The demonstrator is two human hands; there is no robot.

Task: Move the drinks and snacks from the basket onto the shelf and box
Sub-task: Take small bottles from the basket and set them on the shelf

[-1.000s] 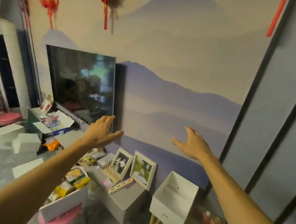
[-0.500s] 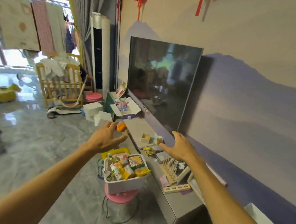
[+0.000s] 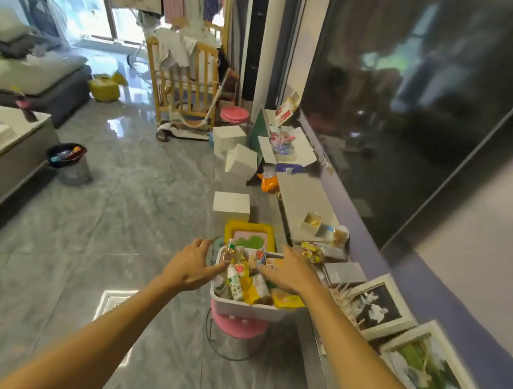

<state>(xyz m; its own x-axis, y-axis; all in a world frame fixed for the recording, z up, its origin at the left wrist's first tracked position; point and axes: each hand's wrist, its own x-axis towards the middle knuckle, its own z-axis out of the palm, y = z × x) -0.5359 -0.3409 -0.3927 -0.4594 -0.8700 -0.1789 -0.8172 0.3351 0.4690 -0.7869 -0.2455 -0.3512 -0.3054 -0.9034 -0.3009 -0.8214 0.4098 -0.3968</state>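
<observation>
Both bare forearms extend forward from the bottom edge. The left hand (image 3: 192, 265) hovers at the left rim of the white plastic basket (image 3: 250, 311). Its fingers are spread and straight, released, and the thumb is just beside the bottle caps; whether it touches one cannot be told. The right hand (image 3: 289, 272) hangs palm down over the basket's right half, likewise released and gripping nothing.

The basket sits on a round pink stool (image 3: 237, 325) on the grey tiled floor, just beside the low grey desk (image 3: 303, 197) along the wall. Clear drink bottles with green labels (image 3: 235, 279) stand tilted on its left, and yellow snack packets (image 3: 287, 301) lie on its right. It looks full, so most of the task appears to remain.

Assessment: the step in hand is a pick from the basket. Take one item per hand. Close round a bottle's body rather than its cap, and lift straight up so neighbours do not tip. The stool looks narrower than the basket, so a sideways pull risks sliding the basket off.

Beyond the basket lie a yellow-rimmed tray (image 3: 248, 225) and a white cube box (image 3: 231, 206) on the floor. Farther off is an open white carton (image 3: 286, 147) at the desk's far end. Which of these is the task's box cannot be told.
</observation>
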